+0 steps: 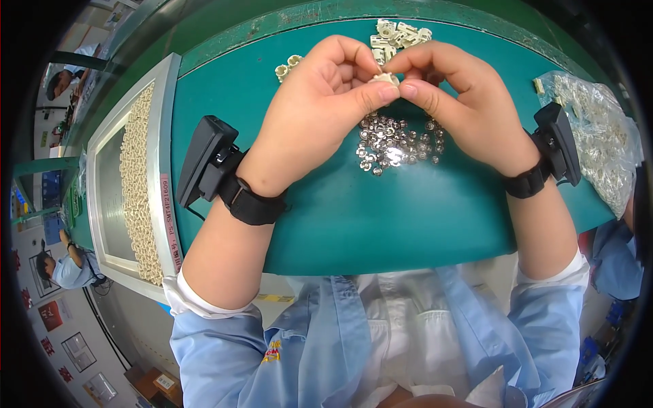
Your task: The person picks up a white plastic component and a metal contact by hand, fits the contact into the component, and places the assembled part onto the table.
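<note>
Between the fingertips of both hands is a small cream plastic part [386, 79], partly covered by thumbs and fingers. My left hand [333, 95] pinches it from the left with thumb and forefinger. From the other side my right hand [452, 95] closes its thumb and forefinger on the same part. Just below the hands, a scattered pile of small shiny metal pieces [394, 143] lies on the green mat [381, 224]. Beyond the fingers sits a heap of cream plastic parts [401, 35], and a few more cream parts [289, 66] lie left of my left hand.
A metal-framed tray [166, 143] at the left holds rows of many small cream parts [139, 183]. On the right lies a clear plastic bag [592, 129] full of pale parts. A green rail [272, 30] runs along the far edge. Other people sit at the far left.
</note>
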Motion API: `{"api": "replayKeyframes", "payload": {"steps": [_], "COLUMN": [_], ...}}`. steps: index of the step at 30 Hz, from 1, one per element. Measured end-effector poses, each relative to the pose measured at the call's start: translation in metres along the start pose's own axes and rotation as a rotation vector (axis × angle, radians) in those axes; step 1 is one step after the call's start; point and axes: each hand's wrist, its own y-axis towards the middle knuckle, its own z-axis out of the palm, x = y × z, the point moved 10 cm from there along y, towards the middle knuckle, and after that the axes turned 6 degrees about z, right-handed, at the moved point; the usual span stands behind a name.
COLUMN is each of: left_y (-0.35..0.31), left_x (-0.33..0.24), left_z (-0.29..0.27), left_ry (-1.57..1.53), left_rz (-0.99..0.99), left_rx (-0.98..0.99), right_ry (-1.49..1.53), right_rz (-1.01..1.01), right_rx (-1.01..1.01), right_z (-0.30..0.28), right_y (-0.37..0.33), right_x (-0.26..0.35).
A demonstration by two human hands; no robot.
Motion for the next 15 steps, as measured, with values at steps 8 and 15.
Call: {"api": "replayKeyframes", "payload": {"steps": [8,15], "left_y": [0.001,0.001], "left_x": [-0.011,-0.008], "left_z": [-0.014,-0.006], "left_ry": [0.081,0.071], "left_rz": [0.000,0.006], "left_rx": [-0.137,-0.086], "right_ry": [-0.308,-0.403], "right_rz": [-0.048,-0.097], "right_rx": [0.222,0.198], "right_z": [0.019,0.024], "right_y": [-0.007,-0.010], "right_x": [-0.005,-0.003]}}
